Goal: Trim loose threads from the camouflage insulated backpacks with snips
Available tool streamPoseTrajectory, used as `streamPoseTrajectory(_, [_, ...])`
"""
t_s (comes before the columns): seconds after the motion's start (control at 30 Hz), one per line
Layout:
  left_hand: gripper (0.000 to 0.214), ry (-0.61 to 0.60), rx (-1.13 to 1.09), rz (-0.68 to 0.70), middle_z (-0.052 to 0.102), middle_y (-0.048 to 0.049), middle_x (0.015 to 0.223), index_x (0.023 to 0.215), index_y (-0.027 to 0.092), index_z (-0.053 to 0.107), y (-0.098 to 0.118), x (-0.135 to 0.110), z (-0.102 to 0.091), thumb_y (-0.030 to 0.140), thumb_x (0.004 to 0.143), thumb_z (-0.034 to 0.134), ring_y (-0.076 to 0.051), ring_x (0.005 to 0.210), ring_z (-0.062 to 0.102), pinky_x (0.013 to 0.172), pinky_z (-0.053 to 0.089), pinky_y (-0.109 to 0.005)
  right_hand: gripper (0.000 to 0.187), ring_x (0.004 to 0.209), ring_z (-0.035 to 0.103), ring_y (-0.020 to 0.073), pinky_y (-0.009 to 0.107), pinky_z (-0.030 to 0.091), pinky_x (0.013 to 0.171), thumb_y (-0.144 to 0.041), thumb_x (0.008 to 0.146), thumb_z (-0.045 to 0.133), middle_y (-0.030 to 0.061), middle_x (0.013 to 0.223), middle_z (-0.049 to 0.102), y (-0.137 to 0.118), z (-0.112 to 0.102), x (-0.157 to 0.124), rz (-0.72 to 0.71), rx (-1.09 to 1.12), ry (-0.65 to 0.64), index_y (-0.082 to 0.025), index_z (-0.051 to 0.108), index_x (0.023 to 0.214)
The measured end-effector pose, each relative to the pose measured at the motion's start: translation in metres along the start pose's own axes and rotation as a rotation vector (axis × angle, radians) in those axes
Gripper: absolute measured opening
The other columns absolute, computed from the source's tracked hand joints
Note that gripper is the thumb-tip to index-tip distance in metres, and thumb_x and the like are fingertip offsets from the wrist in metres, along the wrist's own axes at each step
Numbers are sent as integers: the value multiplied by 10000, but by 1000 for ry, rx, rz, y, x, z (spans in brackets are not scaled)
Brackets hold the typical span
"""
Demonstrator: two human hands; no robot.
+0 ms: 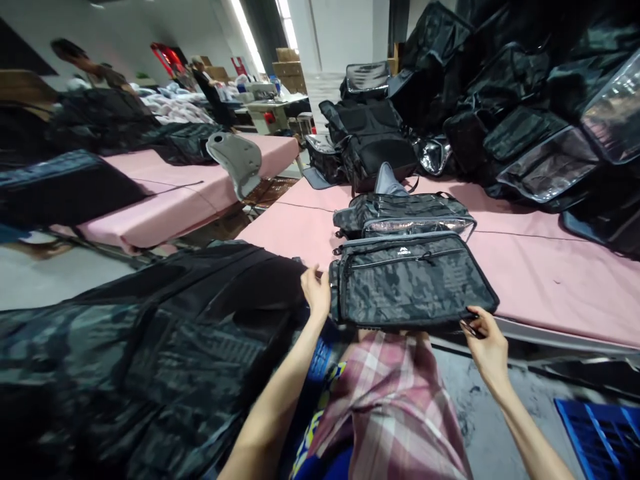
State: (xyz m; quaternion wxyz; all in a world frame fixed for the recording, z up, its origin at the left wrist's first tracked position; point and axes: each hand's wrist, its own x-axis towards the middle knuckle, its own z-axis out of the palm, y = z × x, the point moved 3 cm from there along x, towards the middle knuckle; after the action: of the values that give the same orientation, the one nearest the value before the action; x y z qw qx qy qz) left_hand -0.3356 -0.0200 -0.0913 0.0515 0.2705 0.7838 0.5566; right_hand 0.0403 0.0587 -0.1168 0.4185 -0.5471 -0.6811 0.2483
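A dark camouflage cooler bag point(405, 283) with a small white logo and a zipped front lies at the near edge of the pink table, its lid up and silver lining showing behind. At its left side, my left hand point(316, 292) has curled fingers closed on the edge; part of the grip is hidden. My right hand point(487, 340) pinches the near right corner, where a small dark piece shows between thumb and fingers. A grey cloth-like piece point(390, 181) stands up behind the bag.
Black backpacks point(370, 137) and a tall heap of camouflage bags point(530, 133) crowd the table's far and right sides. A large camouflage pile point(165, 353) stands close at my left. A grey chair back point(235, 163) rises by another pink table point(165, 193). Other people are farther off.
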Motion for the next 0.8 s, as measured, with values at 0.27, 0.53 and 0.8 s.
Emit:
streamPoseTrajectory(0.27, [317, -532, 365, 813, 589, -112, 1151, 1037, 181, 620, 138, -59, 139, 338, 765, 656, -286, 1102, 444, 873, 315, -453, 412, 638, 557, 141, 283, 471, 675, -441, 743, 579, -1, 685, 543, 2, -3, -11, -22, -1, 50, -148, 597, 1032])
streamPoseTrajectory(0.53, [143, -607, -221, 333, 607, 17, 651, 766, 154, 562, 87, -5, 103, 221, 850, 467, -102, 681, 569, 814, 408, -282, 453, 733, 627, 234, 307, 457, 636, -501, 751, 552, 68, 798, 647, 11, -7, -2, -50, -250, 16, -181, 644, 1057])
streamPoseTrajectory(0.8, [222, -262, -225, -174, 607, -62, 677, 655, 146, 516, -12, 40, -23, 323, 789, 511, -161, 674, 567, 708, 453, -306, 377, 770, 642, 222, 276, 453, 589, -455, 799, 507, 69, 943, 669, -16, 13, 0, -245, -320, -93, -215, 642, 1056])
